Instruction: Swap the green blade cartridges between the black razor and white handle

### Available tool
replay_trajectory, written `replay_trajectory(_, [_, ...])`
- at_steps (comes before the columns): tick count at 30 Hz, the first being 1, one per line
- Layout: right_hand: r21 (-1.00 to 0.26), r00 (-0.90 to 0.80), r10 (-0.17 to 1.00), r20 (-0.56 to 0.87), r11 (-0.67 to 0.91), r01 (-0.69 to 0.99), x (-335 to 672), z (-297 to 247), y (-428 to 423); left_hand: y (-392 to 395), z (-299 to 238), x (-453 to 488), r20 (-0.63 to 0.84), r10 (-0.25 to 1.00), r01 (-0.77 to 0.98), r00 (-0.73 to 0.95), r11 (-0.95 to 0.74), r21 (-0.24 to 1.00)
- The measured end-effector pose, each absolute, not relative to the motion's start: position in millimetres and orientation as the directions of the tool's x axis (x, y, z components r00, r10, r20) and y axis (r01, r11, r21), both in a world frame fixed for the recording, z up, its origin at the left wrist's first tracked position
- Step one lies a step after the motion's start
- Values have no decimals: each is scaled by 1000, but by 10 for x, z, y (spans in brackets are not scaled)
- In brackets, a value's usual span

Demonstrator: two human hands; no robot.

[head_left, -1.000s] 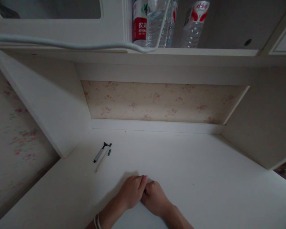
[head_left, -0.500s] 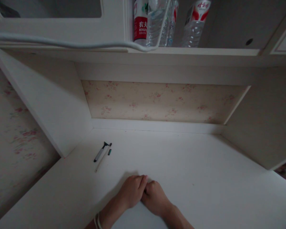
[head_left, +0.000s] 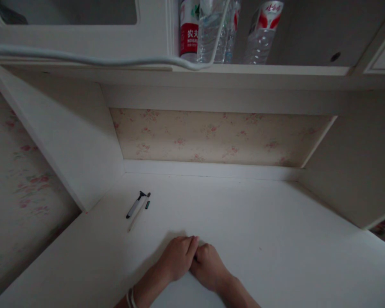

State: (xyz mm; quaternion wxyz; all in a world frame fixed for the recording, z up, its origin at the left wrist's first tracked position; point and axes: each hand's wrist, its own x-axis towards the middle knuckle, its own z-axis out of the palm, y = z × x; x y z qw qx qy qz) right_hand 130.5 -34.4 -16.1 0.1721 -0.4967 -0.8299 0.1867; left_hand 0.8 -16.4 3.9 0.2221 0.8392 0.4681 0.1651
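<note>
Touching, left hand (head_left: 179, 256) and right hand (head_left: 208, 266) curl closed; the slim, pale, dark-headed brush (head_left: 138, 214) looks light, stiff, graspable mid-handle.

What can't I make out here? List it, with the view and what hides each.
All in the head view:
Left hand: palm hidden by the back of the hand.
Right hand: curled fingers hidden by its own back and the left hand, so anything inside can't be seen.
Leftmost bottle: top cut off by the upper edge.
Small green piece: too small to identify.
</note>
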Motion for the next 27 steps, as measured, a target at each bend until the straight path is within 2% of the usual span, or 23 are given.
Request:
replay_trajectory(20, [-485, -450, 886, 117, 446, 752, 1311, -201, -342, -161, 24, -1, 72, 862, 687, 501, -448, 573])
replay_trajectory(27, [-526, -425, 889, 170, 447, 724, 1299, -185, -347, -114, 16, -63, 155, 889, 674, 431, -431, 600])
